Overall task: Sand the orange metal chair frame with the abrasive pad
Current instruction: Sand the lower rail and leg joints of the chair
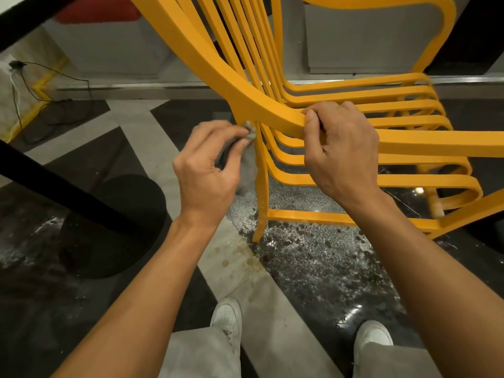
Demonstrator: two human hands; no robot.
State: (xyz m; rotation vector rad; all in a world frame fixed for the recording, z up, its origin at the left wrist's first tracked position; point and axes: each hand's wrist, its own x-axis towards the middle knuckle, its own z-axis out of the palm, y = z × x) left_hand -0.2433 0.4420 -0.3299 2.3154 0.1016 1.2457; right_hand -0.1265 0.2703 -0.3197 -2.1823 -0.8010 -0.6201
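The orange metal chair frame (218, 69) fills the upper middle and right, with several curved slats running from the back into the seat. My left hand (210, 165) pinches a grey abrasive pad (248, 170) and presses it against the rear leg, just under the joint with the side rail. My right hand (341, 151) grips the broad side rail to the right of that joint, thumb on top and fingers curled under it.
A black round table base (122, 225) with a black post stands on the floor at the left. Cables (41, 105) lie by the far left wall. Speckled dust covers the dark floor under the chair. My white shoes (227, 317) are at the bottom.
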